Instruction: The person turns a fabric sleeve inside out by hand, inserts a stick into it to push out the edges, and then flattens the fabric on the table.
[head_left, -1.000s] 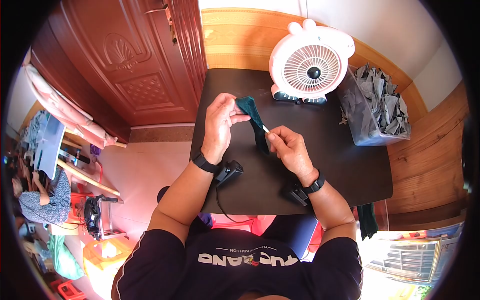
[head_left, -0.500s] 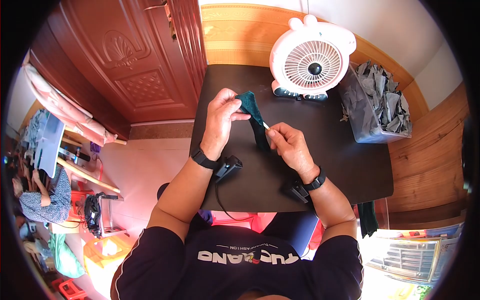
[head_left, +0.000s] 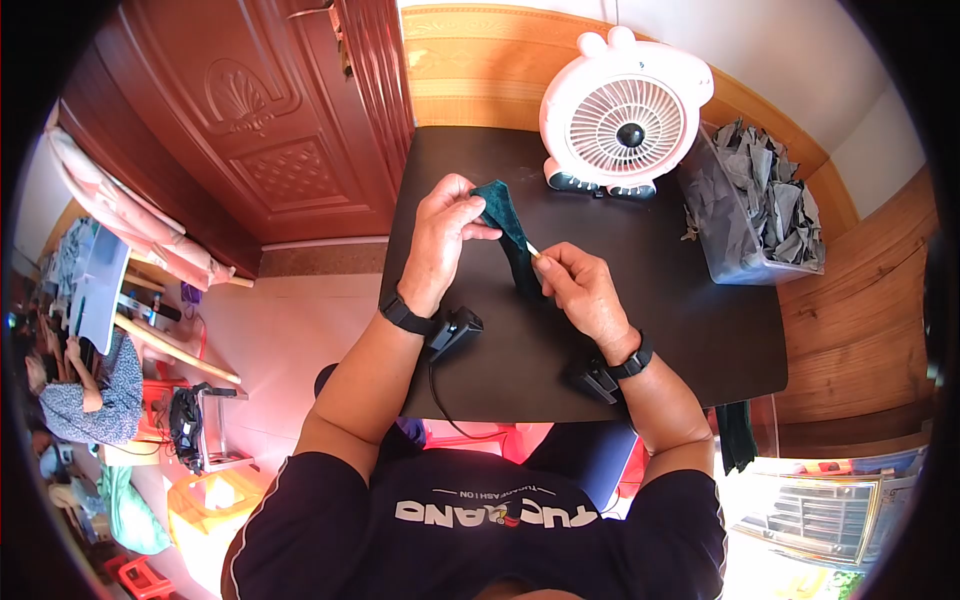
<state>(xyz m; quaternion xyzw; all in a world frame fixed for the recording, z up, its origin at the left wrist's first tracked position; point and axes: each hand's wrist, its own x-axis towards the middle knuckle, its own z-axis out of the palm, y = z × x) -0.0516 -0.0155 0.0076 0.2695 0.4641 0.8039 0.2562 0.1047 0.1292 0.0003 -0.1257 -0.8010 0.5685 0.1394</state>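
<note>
A strip of dark green cloth (head_left: 506, 222) hangs above the black table (head_left: 690, 350). My left hand (head_left: 443, 235) pinches its upper end between thumb and fingers. Closed around a thin pale stick (head_left: 533, 251), my right hand (head_left: 583, 292) is at the right edge of the cloth, and the stick's tip meets the fabric. The cloth's lower end hangs down between my two hands. Each wrist wears a black band with a small black device beside it.
A pink and white fan (head_left: 630, 125) stands at the table's back. Right of it is a clear bin (head_left: 735, 255) of grey cloth pieces. More green cloth (head_left: 736, 438) hangs off the front right. Another person (head_left: 90, 395) sits at far left, near a brown door (head_left: 260, 120).
Both hands have shifted slightly upward in the view, still holding the cloth and the stick. The table edge and the fan have also shifted slightly in the view.
</note>
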